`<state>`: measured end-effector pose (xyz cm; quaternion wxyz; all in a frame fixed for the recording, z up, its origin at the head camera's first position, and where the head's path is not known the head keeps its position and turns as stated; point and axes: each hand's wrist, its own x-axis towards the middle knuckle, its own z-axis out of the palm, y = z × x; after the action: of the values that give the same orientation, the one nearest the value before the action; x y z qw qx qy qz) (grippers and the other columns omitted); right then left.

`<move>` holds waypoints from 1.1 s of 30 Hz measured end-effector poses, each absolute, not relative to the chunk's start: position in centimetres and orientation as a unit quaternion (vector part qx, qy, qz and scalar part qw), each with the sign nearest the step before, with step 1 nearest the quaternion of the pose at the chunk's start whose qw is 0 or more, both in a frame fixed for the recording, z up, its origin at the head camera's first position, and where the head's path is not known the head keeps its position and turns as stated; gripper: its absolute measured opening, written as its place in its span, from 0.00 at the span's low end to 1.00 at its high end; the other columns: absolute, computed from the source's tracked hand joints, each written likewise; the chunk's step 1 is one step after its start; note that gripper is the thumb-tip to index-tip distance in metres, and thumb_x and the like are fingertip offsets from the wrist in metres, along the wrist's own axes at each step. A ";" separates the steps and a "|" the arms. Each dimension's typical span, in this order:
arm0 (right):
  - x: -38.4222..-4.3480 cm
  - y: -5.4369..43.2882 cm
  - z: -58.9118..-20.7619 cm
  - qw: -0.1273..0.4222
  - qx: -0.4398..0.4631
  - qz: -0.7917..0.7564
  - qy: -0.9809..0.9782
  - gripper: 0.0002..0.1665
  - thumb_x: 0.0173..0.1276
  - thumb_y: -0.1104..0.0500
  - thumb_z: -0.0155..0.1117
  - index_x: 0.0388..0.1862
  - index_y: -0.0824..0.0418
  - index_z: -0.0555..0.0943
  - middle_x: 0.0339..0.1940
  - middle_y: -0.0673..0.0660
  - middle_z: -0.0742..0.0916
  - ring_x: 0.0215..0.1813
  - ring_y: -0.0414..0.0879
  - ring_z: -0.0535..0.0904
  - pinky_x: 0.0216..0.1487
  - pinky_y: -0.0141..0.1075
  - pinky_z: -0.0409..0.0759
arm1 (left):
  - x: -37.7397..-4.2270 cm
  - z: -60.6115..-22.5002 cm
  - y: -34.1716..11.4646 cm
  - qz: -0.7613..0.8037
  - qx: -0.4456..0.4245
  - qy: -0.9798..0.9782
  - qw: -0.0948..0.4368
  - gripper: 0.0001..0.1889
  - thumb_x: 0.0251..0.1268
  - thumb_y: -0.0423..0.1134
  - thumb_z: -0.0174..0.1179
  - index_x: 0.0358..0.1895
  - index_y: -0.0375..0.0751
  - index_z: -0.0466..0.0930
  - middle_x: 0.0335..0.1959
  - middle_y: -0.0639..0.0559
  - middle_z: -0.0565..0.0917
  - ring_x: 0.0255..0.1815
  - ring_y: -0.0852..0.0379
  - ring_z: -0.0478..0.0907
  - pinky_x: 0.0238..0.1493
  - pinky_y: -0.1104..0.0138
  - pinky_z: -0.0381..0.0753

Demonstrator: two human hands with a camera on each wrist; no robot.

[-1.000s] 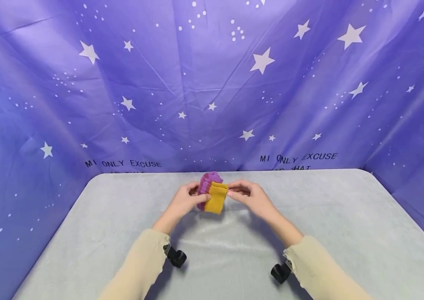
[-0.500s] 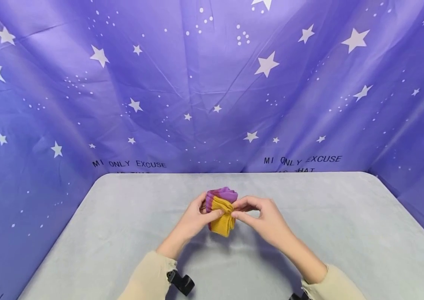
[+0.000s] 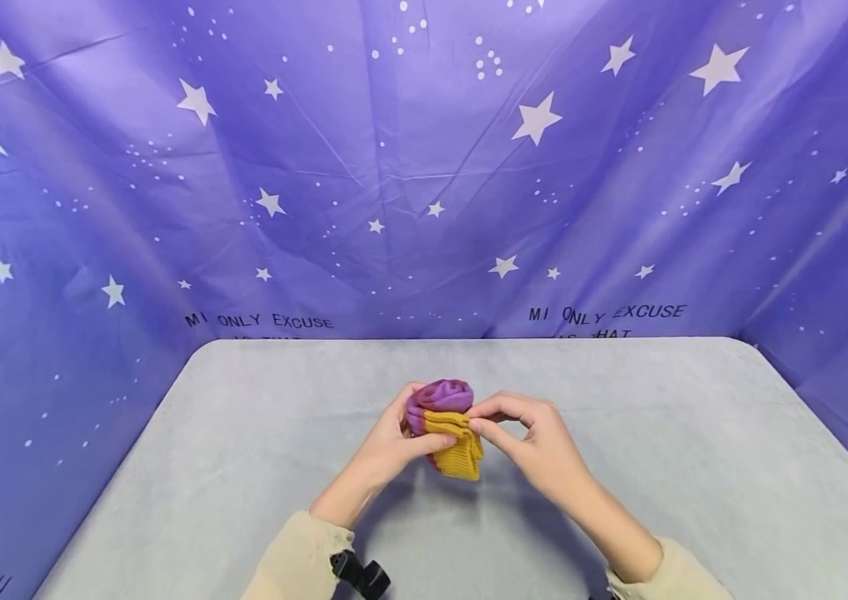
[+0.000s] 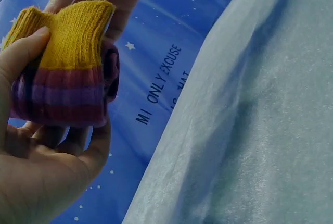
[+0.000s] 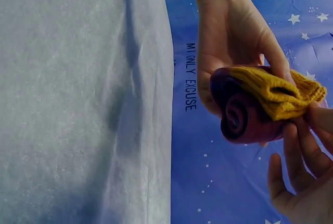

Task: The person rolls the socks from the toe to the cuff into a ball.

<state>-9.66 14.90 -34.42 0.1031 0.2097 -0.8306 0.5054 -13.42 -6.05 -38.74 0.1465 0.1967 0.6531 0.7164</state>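
A rolled-up pair of socks (image 3: 442,395), striped purple and maroon with a yellow ribbed cuff (image 3: 460,460), is held above the table. My left hand (image 3: 385,448) grips the roll from the left; its thumb presses on the yellow cuff and its fingers go round behind. From the other side, my right hand (image 3: 544,442) pinches the cuff's edge between thumb and forefinger. The right wrist view shows the spiral end of the roll (image 5: 237,120) and a gap in the folded cuff. In the left wrist view the striped side (image 4: 67,96) faces the camera.
A pale grey cloth (image 3: 289,400) covers the table under both hands. Behind and at the sides hangs a purple-blue curtain (image 3: 409,167) with white stars and lettering. A black wrist camera (image 3: 361,575) sits by the left sleeve.
The socks and both hands have come lower and nearer in the head view and a little right. The purple roll now shows its top, and the right fingers have drawn the cuff's edge out of flat.
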 end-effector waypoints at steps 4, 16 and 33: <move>-9.5 14.8 -34.4 0.113 0.238 0.505 -0.822 0.08 0.66 0.61 0.69 0.43 0.52 0.88 0.38 0.46 0.90 0.41 0.36 0.84 0.46 0.33 0.83 | -13.1 -38.5 -5.9 0.712 0.218 0.654 0.134 0.31 0.56 0.29 0.69 0.65 0.35 0.69 0.51 0.54 0.82 0.49 0.64 0.80 0.55 0.71 0.80; -8.9 14.5 -34.6 0.166 0.244 0.477 -0.828 0.13 0.59 0.69 0.72 0.40 0.54 0.86 0.35 0.47 0.89 0.36 0.35 0.83 0.40 0.31 0.85 | -12.3 -38.4 -6.3 0.724 0.246 0.612 0.201 0.37 0.62 0.33 0.65 0.71 0.34 0.55 0.59 0.37 0.77 0.53 0.62 0.80 0.57 0.67 0.81; -9.2 15.4 -34.2 0.091 0.249 0.586 -0.766 0.09 0.64 0.73 0.64 0.41 0.65 0.83 0.35 0.49 0.88 0.36 0.37 0.83 0.44 0.29 0.83 | -12.1 -38.1 -7.6 0.745 0.314 0.538 0.238 0.30 0.58 0.30 0.60 0.63 0.54 0.65 0.58 0.63 0.80 0.58 0.66 0.77 0.62 0.69 0.77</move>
<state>-9.21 15.41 -34.22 0.0906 0.2487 -0.7661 0.5856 -12.11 -7.62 -38.05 0.2377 0.3140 0.5382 0.7452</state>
